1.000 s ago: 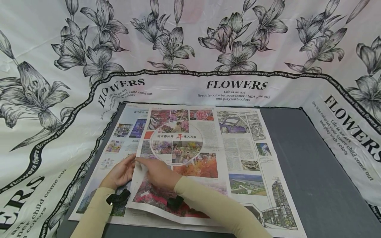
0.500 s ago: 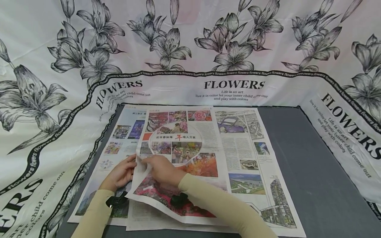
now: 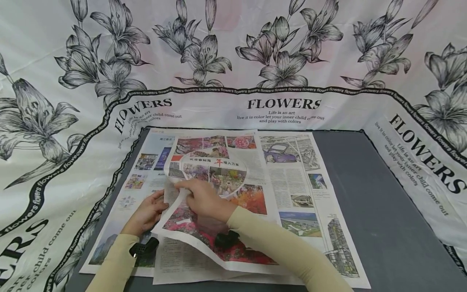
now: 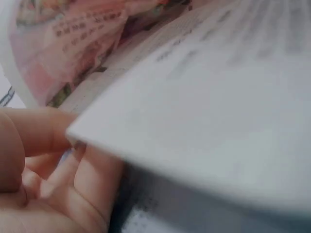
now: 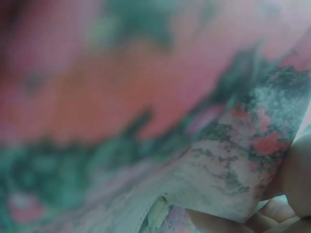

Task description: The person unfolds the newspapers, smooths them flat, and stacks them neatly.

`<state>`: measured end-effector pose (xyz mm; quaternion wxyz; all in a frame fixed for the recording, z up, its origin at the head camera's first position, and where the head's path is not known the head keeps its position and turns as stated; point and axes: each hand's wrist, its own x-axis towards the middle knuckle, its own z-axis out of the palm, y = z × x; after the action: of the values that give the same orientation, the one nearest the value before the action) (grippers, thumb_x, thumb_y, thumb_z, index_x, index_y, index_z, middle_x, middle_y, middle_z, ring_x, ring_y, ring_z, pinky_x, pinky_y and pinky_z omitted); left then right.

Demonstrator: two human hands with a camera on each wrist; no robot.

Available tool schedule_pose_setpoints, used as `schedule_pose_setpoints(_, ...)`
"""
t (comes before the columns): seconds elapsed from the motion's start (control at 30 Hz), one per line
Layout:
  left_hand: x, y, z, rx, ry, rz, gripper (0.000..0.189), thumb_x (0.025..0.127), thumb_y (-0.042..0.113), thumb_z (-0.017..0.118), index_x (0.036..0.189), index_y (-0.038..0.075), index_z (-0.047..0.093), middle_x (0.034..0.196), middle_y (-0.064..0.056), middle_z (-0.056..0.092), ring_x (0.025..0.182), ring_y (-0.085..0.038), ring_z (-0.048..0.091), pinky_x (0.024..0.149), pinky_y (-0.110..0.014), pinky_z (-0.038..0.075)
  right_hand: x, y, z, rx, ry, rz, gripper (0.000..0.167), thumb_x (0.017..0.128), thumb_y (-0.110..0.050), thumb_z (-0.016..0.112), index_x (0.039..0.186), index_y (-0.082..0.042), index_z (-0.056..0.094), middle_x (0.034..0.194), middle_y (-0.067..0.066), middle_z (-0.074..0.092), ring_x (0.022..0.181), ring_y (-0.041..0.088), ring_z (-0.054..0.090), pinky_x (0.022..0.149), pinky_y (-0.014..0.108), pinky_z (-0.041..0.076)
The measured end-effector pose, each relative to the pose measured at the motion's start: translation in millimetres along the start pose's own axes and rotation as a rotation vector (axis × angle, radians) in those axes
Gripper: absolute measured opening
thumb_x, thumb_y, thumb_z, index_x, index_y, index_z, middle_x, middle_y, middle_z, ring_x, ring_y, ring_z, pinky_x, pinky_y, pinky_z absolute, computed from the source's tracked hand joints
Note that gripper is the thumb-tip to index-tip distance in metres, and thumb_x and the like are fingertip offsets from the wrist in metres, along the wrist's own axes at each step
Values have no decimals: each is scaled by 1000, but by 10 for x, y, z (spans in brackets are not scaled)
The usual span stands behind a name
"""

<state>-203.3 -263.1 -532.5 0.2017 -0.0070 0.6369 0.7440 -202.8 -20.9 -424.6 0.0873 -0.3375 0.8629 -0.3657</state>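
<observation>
In the head view, a colour-printed newspaper lies over other spread pages. My right hand pinches the left edge of its top sheet, which bows up and curls towards the right. Its lower left corner stands raised over a text page beneath. My left hand is at the left edge of the page below, fingers curled at the paper. Up close in the left wrist view, the corner of a pale sheet lies between the left fingers. The flower-printed sheet fills most of the right wrist view.
Further newspaper pages lie flat at left and at right. The grey tabletop shows on the right side. A white flower-printed cloth surrounds the table at the back and sides. Each wrist carries a black camera strap.
My right hand has moved slightly right, lifting the top sheet's left edge so it curls more and uncovers more of the page beneath. The left hand stays almost in place.
</observation>
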Motion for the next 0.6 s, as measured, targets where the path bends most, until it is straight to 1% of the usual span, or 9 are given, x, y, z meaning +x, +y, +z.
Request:
schedule_pose_setpoints(0.1,-4,101,41,44,32,-13,70,100,-8,46,159,-8,8,102,16,69,89,-4,71,71,-25,61,-60,-68,-218,37,33,13,45,101,4,49,142,-10,61,140,15,63,45,7,27,47,20,26)
schedule_pose_setpoints(0.2,-10,259,64,136,57,-9,67,99,-7,48,158,-9,14,97,16,69,85,-2,70,69,-23,59,-142,-152,-490,98,73,19,45,100,2,50,142,-12,61,142,13,62,50,12,39,45,19,29)
schedule_pose_setpoints(0.23,-14,317,65,170,57,-4,67,100,-6,49,158,-9,15,97,17,69,84,-2,70,68,-23,59,-173,-179,-585,97,96,7,45,100,3,52,141,-13,62,142,13,62,55,13,49,46,19,30)
schedule_pose_setpoints(0.3,-20,435,69,244,57,10,67,100,-4,51,157,-9,17,97,17,69,84,-1,69,66,-23,57,-248,-239,-783,97,140,2,46,98,3,53,140,-13,63,144,12,61,63,20,56,46,19,32)
schedule_pose_setpoints(0.4,-52,608,57,325,67,16,68,100,-2,52,158,-7,18,98,16,67,83,-1,67,64,-22,54,-376,-308,-1090,98,229,-8,46,94,5,57,136,-11,66,141,12,64,85,25,69,51,19,40)
schedule_pose_setpoints(0.43,-64,660,42,348,74,21,68,100,-2,52,159,-6,18,98,16,67,81,-1,66,62,-21,51,-424,-327,-1199,120,255,10,45,93,6,59,134,-11,67,142,12,62,92,26,72,54,19,45)
schedule_pose_setpoints(0.5,-86,764,6,398,93,24,68,100,-1,52,160,-5,18,98,16,67,76,-1,62,57,-22,46,-535,-333,-1418,175,312,45,45,90,6,63,132,-10,68,141,14,63,97,27,73,59,21,53)
schedule_pose_setpoints(0.53,-94,812,-16,418,101,25,68,101,-1,52,160,-4,18,98,16,66,76,-1,61,59,-22,47,-598,-324,-1529,189,344,58,44,89,6,65,130,-10,69,140,14,63,103,27,74,64,21,57)
schedule_pose_setpoints(0.6,-102,901,-66,475,119,26,68,101,-1,52,160,-4,19,99,15,67,76,-1,61,60,-22,48,-751,-281,-1739,226,400,93,44,88,6,67,130,-8,68,133,16,66,102,23,75,67,22,59)
